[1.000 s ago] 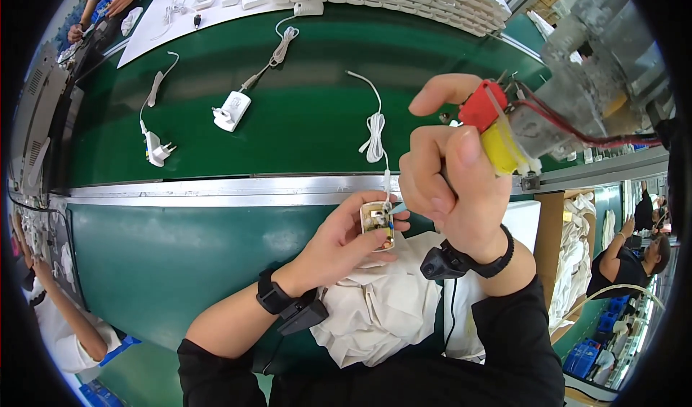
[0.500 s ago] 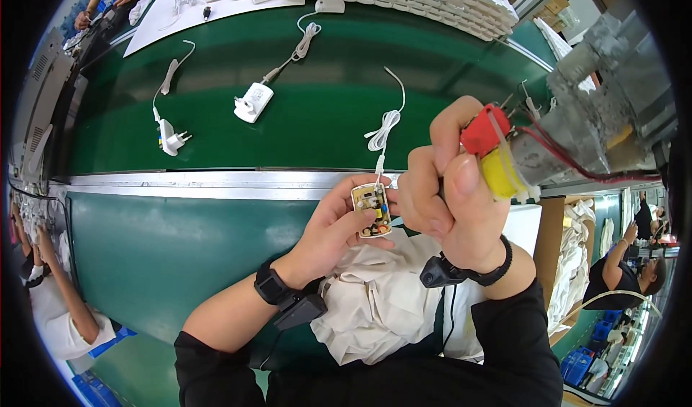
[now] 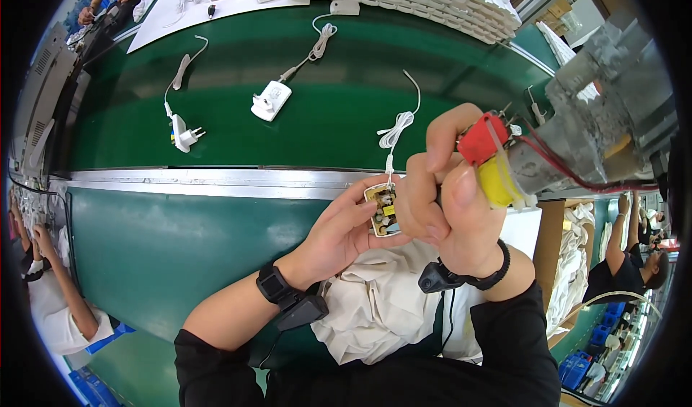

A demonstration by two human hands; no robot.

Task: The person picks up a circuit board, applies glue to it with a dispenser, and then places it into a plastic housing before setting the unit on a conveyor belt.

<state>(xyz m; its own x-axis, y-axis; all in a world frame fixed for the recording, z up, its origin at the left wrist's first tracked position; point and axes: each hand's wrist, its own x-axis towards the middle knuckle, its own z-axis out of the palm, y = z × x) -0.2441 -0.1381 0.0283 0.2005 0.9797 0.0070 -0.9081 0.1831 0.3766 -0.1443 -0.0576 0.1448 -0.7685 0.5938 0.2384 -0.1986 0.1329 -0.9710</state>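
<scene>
My left hand (image 3: pixel 339 230) grips an opened white power adapter (image 3: pixel 384 216), its circuit board facing up and a yellow part showing. The thumb presses on the board's left side. From the adapter's top a white cable (image 3: pixel 395 129) runs out onto the green belt, coiled partway along. My right hand (image 3: pixel 450 198) is closed at the front end of a grey, crusted tool (image 3: pixel 562 147) with a red block (image 3: pixel 483 140) and a yellow band (image 3: pixel 499 182). Its curled fingers cover the adapter's right edge, so whether the tool's tip touches the board is hidden.
Two white adapters, a left one (image 3: pixel 186 134) and a middle one (image 3: pixel 272 100), lie on the green conveyor belt (image 3: pixel 231 140). Stacked white trays (image 3: pixel 411 3) stand at the back. A crumpled pale cloth (image 3: pixel 382 299) is below my hands; a cardboard box (image 3: pixel 551 263) stands right. Other people work at both sides.
The adapters and cables on the belt have slid to the right. The adapter in my left hand has also shifted right, further under my right hand's fingers.
</scene>
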